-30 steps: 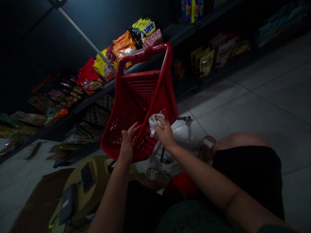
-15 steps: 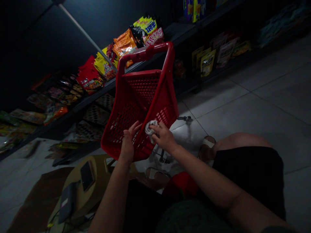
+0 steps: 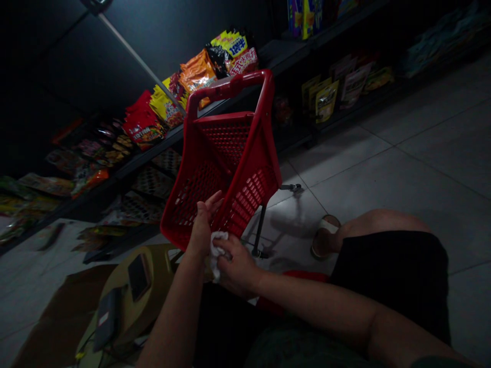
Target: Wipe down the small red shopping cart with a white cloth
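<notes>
A red plastic shopping cart with perforated basket walls stands tilted in view in front of me. My left hand is at the basket's near edge, its fingers stretched out and thumb apart; whether it bears on the rim is hard to tell. A crumpled white cloth is bunched in my right hand, whose fingers close on it. That hand is at the near lower corner of the basket, close beside my left wrist. The dim light blurs the cloth's folds.
Shelves with snack bags run behind the cart. At lower left, a yellowish stool bears a phone and a dark device with a cable, next to brown cardboard. A cart caster rests on the tiled floor.
My right hand has moved down and left with the cloth, from the basket's side wall to its near corner. The left hand stays nearly in place.
</notes>
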The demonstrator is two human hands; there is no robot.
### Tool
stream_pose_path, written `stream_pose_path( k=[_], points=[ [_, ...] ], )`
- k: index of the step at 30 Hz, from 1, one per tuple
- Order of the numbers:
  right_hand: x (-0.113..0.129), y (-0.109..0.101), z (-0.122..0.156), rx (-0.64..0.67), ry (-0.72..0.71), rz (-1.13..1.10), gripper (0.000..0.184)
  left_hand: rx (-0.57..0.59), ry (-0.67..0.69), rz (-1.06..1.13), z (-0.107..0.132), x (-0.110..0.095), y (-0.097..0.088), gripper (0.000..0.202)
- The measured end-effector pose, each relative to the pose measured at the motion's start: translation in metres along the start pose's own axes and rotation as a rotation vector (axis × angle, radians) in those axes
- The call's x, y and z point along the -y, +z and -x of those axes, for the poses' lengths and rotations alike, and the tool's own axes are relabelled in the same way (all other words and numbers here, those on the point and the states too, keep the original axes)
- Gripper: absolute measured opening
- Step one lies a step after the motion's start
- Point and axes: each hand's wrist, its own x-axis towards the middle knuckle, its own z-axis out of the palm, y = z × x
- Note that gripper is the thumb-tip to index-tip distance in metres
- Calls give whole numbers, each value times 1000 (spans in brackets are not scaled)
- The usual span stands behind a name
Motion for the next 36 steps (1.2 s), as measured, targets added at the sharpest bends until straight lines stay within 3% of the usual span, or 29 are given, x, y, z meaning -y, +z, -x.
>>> stream_pose_path(
  k=[2,3,7,9,11,16,18,20,23,25,27,32,34,36],
  points=[
    [-5,6,8,71,-5,-10,46,12,-8,21,1,1,-2,72],
    [-8,1,4,37,-6,-16,43,26,-6,21,2,1,-3,72],
    [-18,-44,-48,-372,-15,-35,41,68,23,-11,3,3,-7,72],
    [-20,-56,-65,-491,-21,-5,48,75,29,-5,2,3,-6,71],
    [-21,-48,-59,-450,-35,30,55,74,35,3,2,2,-5,71],
    [-22,12,5,-37,-39,53,50,42,52,-22,4,2,-7,70],
    [-24,11,6,32,-44,30,44,47,53,-31,5,4,-10,66],
    [-29,-13,-17,-87,-51,9,36,54,62,-49,5,5,-11,62],
    [-44,-63,-66,-517,50,-12,36,61,92,-85,6,5,-10,60],
    [-55,-78,-82,-659,123,-33,42,69,97,-103,5,4,-7,60],
    [-65,-65,-70,-627,141,-47,44,73,91,-116,3,4,-3,59],
    [-79,13,4,-347,117,-103,41,37,137,-226,1,4,4,54],
    [-81,13,8,-309,114,-109,34,20,193,-334,2,3,7,52],
    [-82,-13,-11,-346,126,-107,27,3,223,-409,4,1,9,52]
  ],
)
